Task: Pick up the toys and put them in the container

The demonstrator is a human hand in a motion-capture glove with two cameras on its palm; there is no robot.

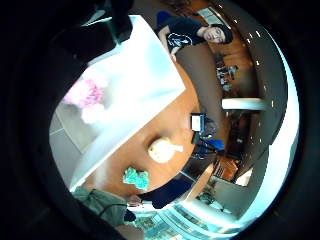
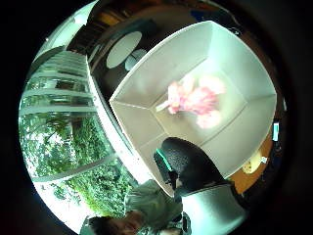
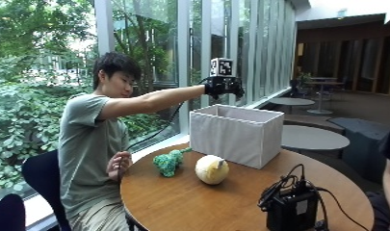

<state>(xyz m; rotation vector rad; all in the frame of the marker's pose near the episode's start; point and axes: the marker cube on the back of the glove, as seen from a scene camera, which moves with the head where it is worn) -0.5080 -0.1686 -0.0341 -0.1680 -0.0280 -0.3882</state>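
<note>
Fuzzy pink toy (image 2: 195,100) lies in white fabric container (image 3: 236,134); gloved right hand (image 3: 223,87) above, fingers relaxed, holding nothing.

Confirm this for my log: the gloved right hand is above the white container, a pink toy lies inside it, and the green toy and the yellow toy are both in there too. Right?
Not quite. The green toy and the yellow toy lie on the table beside the white container, as the outside view shows. The gloved right hand is above it, and the pink toy lies inside.

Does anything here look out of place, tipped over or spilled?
Nothing stands out. The white box stands upright on the table, a pink toy lies inside it, and the green toy and yellow toy rest beside it.
</note>
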